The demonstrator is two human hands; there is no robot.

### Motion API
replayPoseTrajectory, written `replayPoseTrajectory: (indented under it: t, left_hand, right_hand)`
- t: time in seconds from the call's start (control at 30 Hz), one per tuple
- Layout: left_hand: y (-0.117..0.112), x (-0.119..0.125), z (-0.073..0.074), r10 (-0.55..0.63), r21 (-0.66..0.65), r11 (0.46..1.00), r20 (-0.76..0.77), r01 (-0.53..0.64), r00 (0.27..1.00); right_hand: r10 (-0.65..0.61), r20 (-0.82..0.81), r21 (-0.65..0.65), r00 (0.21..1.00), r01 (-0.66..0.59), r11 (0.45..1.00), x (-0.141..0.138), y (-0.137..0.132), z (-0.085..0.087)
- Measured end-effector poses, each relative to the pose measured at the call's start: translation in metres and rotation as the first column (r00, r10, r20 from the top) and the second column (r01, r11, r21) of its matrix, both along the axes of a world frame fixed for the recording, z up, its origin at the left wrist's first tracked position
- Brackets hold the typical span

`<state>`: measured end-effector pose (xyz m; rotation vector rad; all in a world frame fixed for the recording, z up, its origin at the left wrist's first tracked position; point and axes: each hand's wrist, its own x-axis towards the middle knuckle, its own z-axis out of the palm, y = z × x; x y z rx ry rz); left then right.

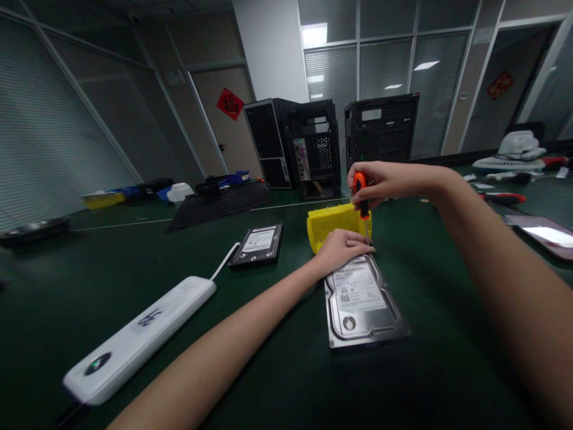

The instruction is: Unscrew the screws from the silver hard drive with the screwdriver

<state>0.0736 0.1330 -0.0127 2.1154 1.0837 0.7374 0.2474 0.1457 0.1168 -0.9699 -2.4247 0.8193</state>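
My right hand (364,185) is closed around the orange and black handle of a screwdriver (360,186). Its shaft points down to the far right corner of a silver hard drive (360,292), which lies label up on the green table. Over the drive's far end rests my left hand (340,251), its fingers stretched toward the screwdriver's tip and touching the drive. Whether the tip sits in a screw is hidden by the fingers. Just behind the left hand stands a yellow plastic bin (333,222).
A second hard drive (258,243) lies left of the bin. Nearer on the left is a long white power-bank-like device (143,334) with a strap. Black computer cases (273,143) stand at the back. A phone (544,234) and red-handled pliers (504,198) lie at right.
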Motion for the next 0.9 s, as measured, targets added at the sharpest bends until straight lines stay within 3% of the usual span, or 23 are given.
replayPoseTrajectory:
  t: [0.73, 0.9]
  left_hand:
    - [-0.0006, 0.0000, 0.0004, -0.026, -0.030, 0.999, 0.029, 0.027, 0.999]
    - [-0.0017, 0.0005, 0.0010, -0.051, -0.020, 0.998, 0.046, 0.052, 0.998]
  right_hand:
    - [-0.025, 0.016, 0.047, 1.000, 0.024, 0.999, -0.0008, -0.0030, 0.0003]
    - [-0.022, -0.009, 0.003, 1.000, 0.022, 1.000, -0.0005, -0.0017, -0.0010]
